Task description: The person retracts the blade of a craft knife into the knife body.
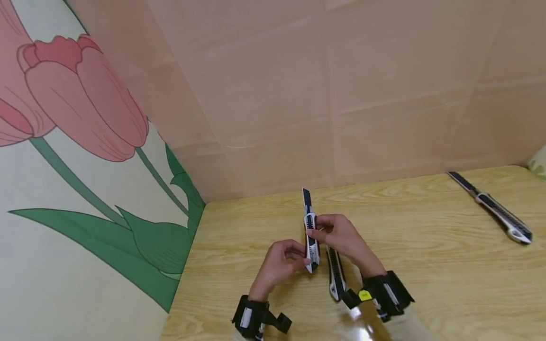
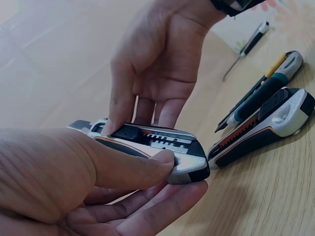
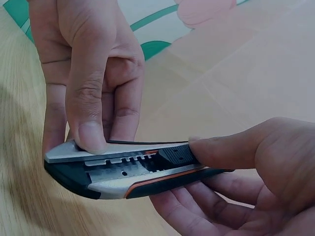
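Both hands hold a white-and-black utility knife [image 1: 311,241] over the wooden table, its blade end pointing away. The left hand [image 1: 279,263] grips the rear end, thumb on top and fingers underneath, as the left wrist view shows. Farther forward, the right hand [image 1: 343,237] pinches the same knife; in the right wrist view its thumb [image 3: 221,152] touches the black ribbed slider [image 3: 174,155]. A second utility knife [image 1: 336,274] lies on the table just right of the held one, partly hidden by the right hand.
Another utility knife [image 1: 499,210] lies at the table's right. The left wrist view also has a teal-and-yellow tool [image 2: 270,86] beside the second knife. A pinkish sheet [image 1: 273,94] covers the wall behind the table [image 1: 405,227]; a tulip-printed panel [image 1: 85,142] stands at left.
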A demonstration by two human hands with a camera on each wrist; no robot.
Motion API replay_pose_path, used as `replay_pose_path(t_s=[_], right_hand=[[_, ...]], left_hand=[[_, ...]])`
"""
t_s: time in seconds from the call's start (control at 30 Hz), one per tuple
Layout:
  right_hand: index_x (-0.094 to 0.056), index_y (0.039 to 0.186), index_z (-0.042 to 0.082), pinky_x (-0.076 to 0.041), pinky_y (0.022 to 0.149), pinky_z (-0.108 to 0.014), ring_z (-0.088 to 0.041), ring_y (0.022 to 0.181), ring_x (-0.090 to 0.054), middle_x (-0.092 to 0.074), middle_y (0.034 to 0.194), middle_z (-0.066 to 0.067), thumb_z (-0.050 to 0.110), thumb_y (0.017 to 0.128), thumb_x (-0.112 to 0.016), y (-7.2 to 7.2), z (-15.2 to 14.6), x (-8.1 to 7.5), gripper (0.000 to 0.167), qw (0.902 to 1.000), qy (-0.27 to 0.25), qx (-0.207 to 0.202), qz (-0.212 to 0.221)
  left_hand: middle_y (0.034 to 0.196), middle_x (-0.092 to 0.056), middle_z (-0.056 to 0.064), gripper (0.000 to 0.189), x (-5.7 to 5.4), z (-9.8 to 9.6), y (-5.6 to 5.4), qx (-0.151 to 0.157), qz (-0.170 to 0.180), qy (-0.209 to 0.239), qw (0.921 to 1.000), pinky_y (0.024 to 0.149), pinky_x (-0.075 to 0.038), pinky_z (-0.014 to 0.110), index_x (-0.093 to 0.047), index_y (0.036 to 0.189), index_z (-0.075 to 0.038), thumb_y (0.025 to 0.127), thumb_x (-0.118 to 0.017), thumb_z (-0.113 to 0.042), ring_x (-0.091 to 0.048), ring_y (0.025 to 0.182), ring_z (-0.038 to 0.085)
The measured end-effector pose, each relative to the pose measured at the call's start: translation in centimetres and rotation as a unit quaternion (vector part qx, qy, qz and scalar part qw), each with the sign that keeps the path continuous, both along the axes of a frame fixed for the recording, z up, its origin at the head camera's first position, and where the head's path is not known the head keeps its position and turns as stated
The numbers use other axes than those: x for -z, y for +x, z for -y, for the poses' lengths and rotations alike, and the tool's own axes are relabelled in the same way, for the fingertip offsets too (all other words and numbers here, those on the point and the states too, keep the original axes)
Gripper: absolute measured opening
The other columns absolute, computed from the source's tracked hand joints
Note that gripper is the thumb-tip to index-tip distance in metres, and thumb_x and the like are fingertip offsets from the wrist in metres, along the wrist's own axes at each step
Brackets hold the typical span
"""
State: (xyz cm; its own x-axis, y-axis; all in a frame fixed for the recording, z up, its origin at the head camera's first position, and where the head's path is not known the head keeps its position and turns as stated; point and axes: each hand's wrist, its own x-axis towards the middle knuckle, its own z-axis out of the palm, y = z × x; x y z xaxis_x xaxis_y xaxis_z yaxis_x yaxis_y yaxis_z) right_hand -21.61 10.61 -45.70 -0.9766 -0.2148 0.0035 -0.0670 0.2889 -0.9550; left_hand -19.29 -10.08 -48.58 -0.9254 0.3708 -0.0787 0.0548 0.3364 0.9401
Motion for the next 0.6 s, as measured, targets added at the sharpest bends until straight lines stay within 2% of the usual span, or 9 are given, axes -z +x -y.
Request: replay_pose_path(t_s=[0.17, 0.3, 0.6], right_hand=[[-0.073, 0.103, 0.003, -0.046, 0.063, -0.03, -0.018, 0.076, -0.058, -0.071, 0.09, -0.006, 0.022, 0.094, -0.076, -0.16, 0.15, 0.2, 0.021, 0.9994, 0.019, 0.016, 0.022], [-0.074, 0.1, 0.005, -0.046, 0.062, -0.029, -0.019, 0.075, -0.06, -0.07, 0.087, -0.005, 0.022, 0.094, -0.076, -0.28, 0.14, 0.46, 0.019, 0.9991, 0.029, 0.022, 0.023], [-0.075, 0.101, 0.003, -0.05, 0.066, -0.031, -0.021, 0.08, -0.062, -0.072, 0.09, -0.007, 0.013, 0.092, -0.076, -0.01, -0.09, 0.51, 0.013, 0.9999, 0.01, 0.002, -0.007]], left_hand=[[0.095, -0.072, 0.0, 0.015, -0.03, 0.09, 0.0, -0.004, -0.002, -0.003, 1.0, 0.072, -0.058, 0.026, -0.072, 0.102, -0.006, 0.088, -0.079, -0.006, -0.069, 0.083, 0.012], [0.095, -0.072, -0.001, 0.016, -0.06, 0.12, 0.08, -0.007, -0.006, -0.005, 0.9999, 0.072, -0.058, 0.026, -0.072, 0.103, -0.007, 0.088, -0.079, -0.007, -0.069, 0.082, 0.012], [0.096, -0.072, -0.001, 0.017, -0.04, 0.1, 0.13, -0.004, -0.014, -0.006, 0.9999, 0.075, -0.057, 0.026, -0.072, 0.104, -0.008, 0.088, -0.08, -0.007, -0.069, 0.084, 0.012]])
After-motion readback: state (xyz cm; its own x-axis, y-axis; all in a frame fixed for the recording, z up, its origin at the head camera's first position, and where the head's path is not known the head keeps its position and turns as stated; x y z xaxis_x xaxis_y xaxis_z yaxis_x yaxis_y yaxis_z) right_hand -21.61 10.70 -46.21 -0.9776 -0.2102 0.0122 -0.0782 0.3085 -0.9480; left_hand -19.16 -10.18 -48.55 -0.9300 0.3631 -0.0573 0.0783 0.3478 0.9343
